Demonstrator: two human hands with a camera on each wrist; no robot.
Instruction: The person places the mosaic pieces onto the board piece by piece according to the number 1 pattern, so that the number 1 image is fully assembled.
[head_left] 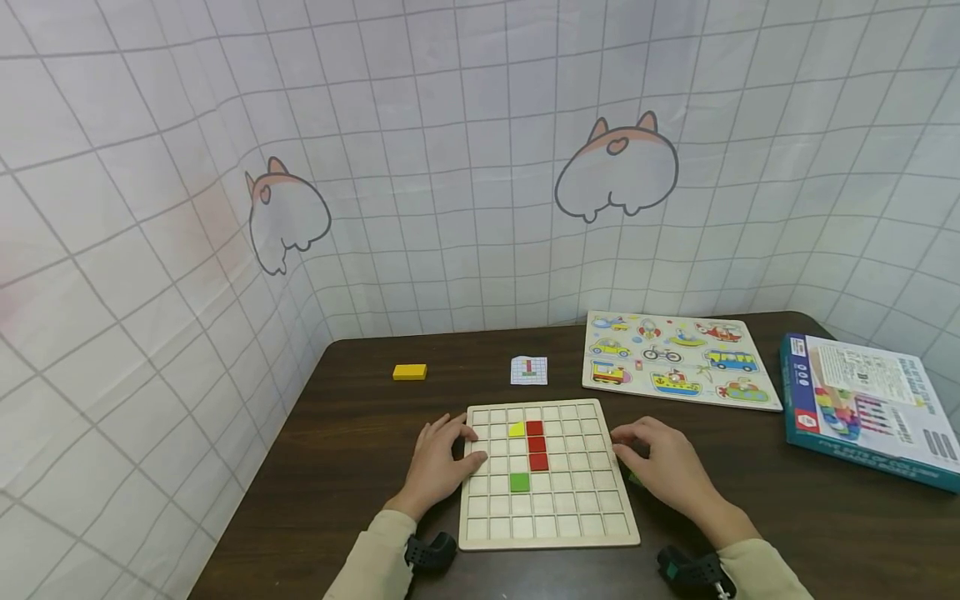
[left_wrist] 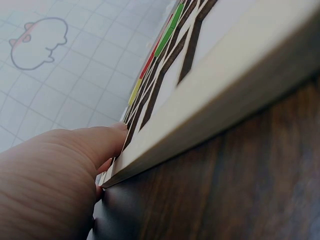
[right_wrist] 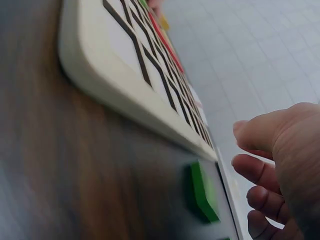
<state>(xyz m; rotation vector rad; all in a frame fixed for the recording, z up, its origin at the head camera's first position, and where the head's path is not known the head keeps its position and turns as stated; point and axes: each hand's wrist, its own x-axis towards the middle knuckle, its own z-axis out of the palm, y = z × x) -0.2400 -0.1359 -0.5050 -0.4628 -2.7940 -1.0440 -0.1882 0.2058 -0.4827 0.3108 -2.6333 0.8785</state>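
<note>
A wooden grid board (head_left: pixel 567 528) lies flat on the dark table. In its cells sit three red squares (head_left: pixel 537 444), a green square (head_left: pixel 519 482) and a yellow piece with a slanted corner (head_left: pixel 517 429). My left hand (head_left: pixel 441 462) holds the board's left edge, its thumb over the rim and its fingers at the side. Beyond the right edge hovers my right hand (head_left: pixel 667 467), fingers loosely bent and holding nothing. A green block (right_wrist: pixel 203 192) lies on the table beside the board, below that hand and partly hidden by it in the head view.
A yellow block (head_left: pixel 409 372) lies at the back left. Behind the board is a small paper card (head_left: pixel 528 371) with a printed pattern. A vehicle puzzle board (head_left: pixel 675 358) and a teal-edged box (head_left: pixel 870 408) occupy the right side. A grid-patterned curtain (head_left: pixel 465 167) surrounds the table.
</note>
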